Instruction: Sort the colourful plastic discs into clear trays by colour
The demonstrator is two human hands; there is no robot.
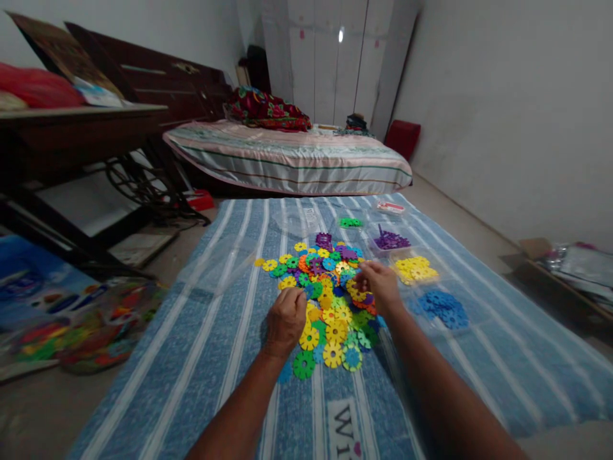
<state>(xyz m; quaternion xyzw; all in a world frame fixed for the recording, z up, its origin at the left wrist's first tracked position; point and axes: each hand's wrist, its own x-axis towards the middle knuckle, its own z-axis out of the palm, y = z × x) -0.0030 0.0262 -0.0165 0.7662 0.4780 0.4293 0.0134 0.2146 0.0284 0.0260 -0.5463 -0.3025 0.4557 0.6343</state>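
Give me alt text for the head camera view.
A person's left hand and right hand are at a pile of colorful notched discs on a blue striped cloth. To the right sit separate purple, yellow and blue heaps; a bed stands beyond.

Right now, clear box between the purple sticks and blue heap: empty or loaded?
Loaded: yellow pieces lie inside the clear box, across most of its floor. Cannot tell how deep.
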